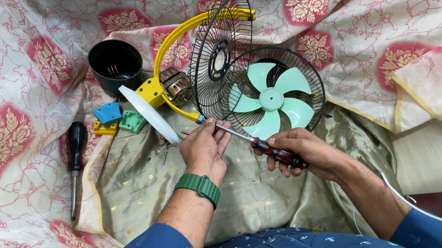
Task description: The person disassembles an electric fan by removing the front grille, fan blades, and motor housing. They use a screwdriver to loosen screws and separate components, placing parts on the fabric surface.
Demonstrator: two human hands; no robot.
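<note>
Small table fan lies in pieces, well into disassembly. Landmark: the yellow fan frame [171, 45].

Right hand [305, 154] is closed around the red-and-black handle of a screwdriver [261, 146]; its shaft runs up-left to the lower end of the frame, where the tip meets a small blue-headed part, probably a screw, too small to be sure. Left hand [204, 148] pinches narrow at that same spot, fingers steadying the tip.

Already off: the front grille holding the green fan blade [272, 100] lies just right of the frame. Rear grille [218, 58] leans upright against the frame. Motor [177, 86] sits bare, apparently still attached inside the frame.

Left of the frame: white disc [150, 115], blue and green plastic pieces [120, 117], black cup-shaped housing [115, 64], a second screwdriver [76, 167] farther left, untouched.

Left to do, judging by this: the frame's lower fastener and the motor.
</note>
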